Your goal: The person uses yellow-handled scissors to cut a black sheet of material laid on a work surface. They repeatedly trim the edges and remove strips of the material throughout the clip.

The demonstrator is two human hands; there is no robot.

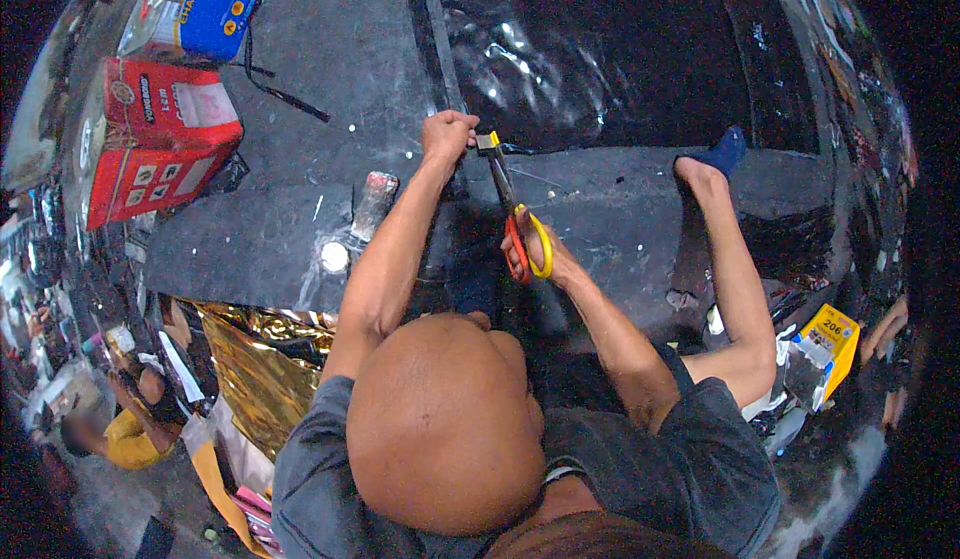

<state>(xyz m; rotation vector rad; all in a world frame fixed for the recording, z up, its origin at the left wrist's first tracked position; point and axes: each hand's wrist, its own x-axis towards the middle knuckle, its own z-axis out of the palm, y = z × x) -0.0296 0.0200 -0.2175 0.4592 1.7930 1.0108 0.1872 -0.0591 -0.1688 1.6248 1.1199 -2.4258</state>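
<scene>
My right hand (530,244) grips a pair of scissors (503,181) by its red and yellow finger loops, with the blades pointing away from me. At the blade tips sits a small yellow and tan piece (488,141). Just left of it, my left hand (448,137) is closed with its fingertips pressed together; what they pinch is too small to make out. Both hands are over the near left corner of a glossy black sheet (640,59). A dark narrow strip (430,39) runs along the sheet's left side.
A red carton (165,139) and a blue carton (215,9) stand at the far left. Beside my left forearm lie a clear container (375,204) and a white disc (334,256). Gold foil (255,379) lies nearer, a yellow box (830,344) at right. Another person (140,449) sits lower left.
</scene>
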